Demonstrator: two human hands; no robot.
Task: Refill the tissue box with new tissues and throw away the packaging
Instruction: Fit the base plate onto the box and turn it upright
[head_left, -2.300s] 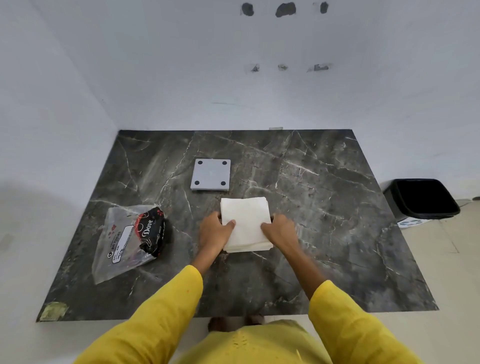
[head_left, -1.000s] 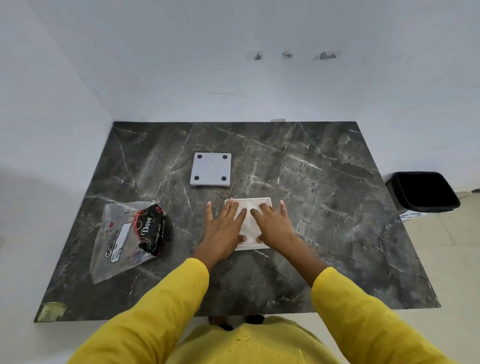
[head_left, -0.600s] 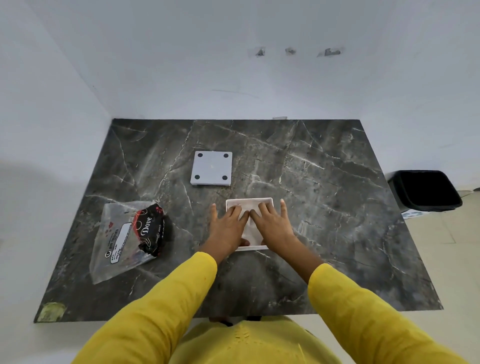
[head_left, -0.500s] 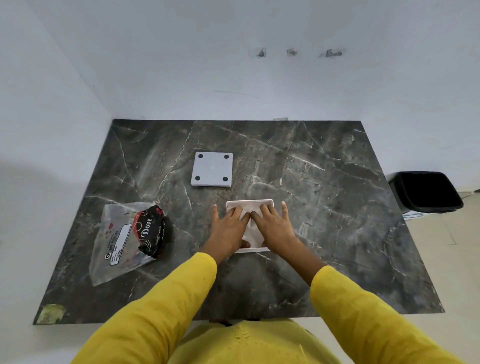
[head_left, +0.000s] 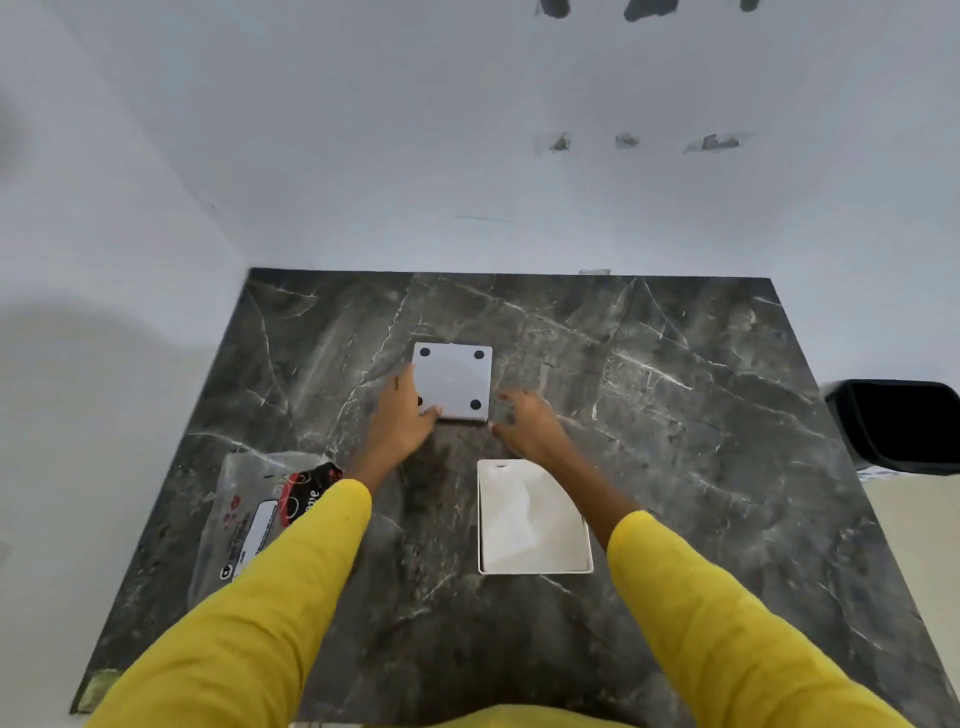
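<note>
The white tissue box (head_left: 480, 519) lies open-side up on the dark marble table (head_left: 691, 467), with white tissues (head_left: 524, 514) filling it. Beyond it lies the box's grey square base plate (head_left: 454, 379) with four black dots. My left hand (head_left: 402, 421) is on the plate's near-left corner, thumb over the edge and fingers along its left side. My right hand (head_left: 530, 423) hovers by the near-right corner with fingers spread, a small gap from the plate. The clear tissue packaging (head_left: 249, 519) with a black and red label lies at the left, partly under my sleeve.
A black waste bin (head_left: 904, 426) stands on the floor beyond the table's right edge. White walls close in the table at the back and left. A scrap of green tape (head_left: 96, 686) marks the near-left corner.
Both hands left the tissues they were pressing into the box and reached forward to the grey plate. The left hand now touches its corner. The view tilted upward.
</note>
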